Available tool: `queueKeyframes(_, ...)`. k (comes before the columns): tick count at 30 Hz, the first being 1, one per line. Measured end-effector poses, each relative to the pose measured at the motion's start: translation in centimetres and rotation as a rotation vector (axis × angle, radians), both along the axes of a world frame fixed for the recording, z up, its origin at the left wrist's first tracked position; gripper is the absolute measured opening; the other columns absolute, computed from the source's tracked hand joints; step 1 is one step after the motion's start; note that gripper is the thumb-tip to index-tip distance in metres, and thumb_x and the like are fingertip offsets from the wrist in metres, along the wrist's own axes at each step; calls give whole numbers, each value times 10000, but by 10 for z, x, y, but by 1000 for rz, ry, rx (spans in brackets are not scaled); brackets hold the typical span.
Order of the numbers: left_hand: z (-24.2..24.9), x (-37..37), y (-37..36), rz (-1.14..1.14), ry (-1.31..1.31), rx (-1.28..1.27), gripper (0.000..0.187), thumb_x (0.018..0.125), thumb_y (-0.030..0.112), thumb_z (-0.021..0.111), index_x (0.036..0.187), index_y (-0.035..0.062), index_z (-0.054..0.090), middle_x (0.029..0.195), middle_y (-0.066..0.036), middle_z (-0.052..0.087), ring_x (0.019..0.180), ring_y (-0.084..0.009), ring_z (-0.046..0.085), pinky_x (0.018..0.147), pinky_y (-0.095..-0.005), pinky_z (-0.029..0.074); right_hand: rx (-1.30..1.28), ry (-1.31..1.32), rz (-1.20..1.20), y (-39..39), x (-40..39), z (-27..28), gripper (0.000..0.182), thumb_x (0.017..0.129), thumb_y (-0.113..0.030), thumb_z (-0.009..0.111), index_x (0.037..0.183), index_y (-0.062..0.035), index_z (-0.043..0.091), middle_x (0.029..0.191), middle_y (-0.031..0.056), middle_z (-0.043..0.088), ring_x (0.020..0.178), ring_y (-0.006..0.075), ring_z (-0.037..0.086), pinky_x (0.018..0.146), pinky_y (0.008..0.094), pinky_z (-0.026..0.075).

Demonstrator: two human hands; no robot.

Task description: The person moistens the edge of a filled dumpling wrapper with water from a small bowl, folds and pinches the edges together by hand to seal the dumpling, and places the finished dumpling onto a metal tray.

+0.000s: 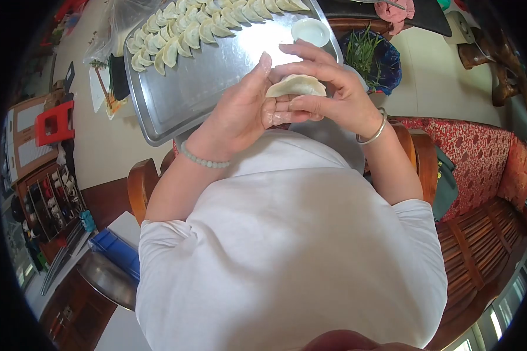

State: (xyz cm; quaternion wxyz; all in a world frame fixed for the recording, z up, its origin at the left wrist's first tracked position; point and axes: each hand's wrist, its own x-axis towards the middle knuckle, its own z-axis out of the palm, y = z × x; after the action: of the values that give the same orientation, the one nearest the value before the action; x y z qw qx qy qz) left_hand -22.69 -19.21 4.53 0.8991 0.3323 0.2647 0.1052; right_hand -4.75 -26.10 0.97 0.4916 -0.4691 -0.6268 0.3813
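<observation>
A half-moon dumpling [296, 86] with pale dough sits between my two hands above the near edge of a metal tray [208, 93]. My left hand [246, 108] cradles it on curved fingers underneath, the thumb raised apart from it. Around the dumpling's right end, the thumb and fingers of my right hand [339, 88] are closed. White flour marks the left fingertips. Rows of finished dumplings [187, 35] lie on the far part of the tray. A small white dish [310, 32] stands at the tray's right, just beyond my right fingers.
Right of the tray is a blue basin [386, 67] with green leafy stalks. A wooden bench [480, 257] and red patterned cushions [468, 143] lie to the right. On the left are a red stool [55, 123], a metal bowl [108, 278] and a blue container [116, 251].
</observation>
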Motion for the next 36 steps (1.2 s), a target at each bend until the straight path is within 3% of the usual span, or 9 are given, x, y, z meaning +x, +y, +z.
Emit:
queueKeyframes(7,-3,-1,0,14,67,125,675,987,571,223,1251,10,489,1159,-124,594,972,-222,651,869,-311,526,-52,100,77,-2,0,-2,342,840,-83,658,1182,-86,659,1369,107,497,1332,237,385,1063,357,342)
queueKeyframes(10,-2,-1,-1,20,38,134,678,993,543,249,1246,-46,468,1132,-156,581,1020,-223,633,908,-367,539,-42,83,53,-2,0,-4,320,848,-72,649,1167,-87,669,1352,111,514,1309,234,418,1037,342,376)
queueKeyframes(14,-3,-1,-1,26,55,145,667,997,535,245,1242,-44,470,1150,-156,571,1034,-217,623,906,-367,541,-26,81,40,-2,-2,-1,304,848,-73,651,1150,-94,681,1337,113,528,1270,232,465,1002,332,416)
queueKeyframes(16,-4,-2,-1,33,61,144,664,998,532,243,1241,-43,470,1161,-156,565,1037,-217,622,905,-367,541,-13,95,-35,-2,-6,2,264,826,-123,672,1087,-127,712,1235,108,605,1202,258,516,983,356,421)
queueKeyframes(36,-2,0,-4,3,70,155,673,986,568,245,1268,-9,449,1206,-131,556,1049,-231,615,920,-370,513,235,-112,-76,1,-3,-2,221,782,-35,673,967,-134,741,1137,57,658,1134,248,566,916,340,480)
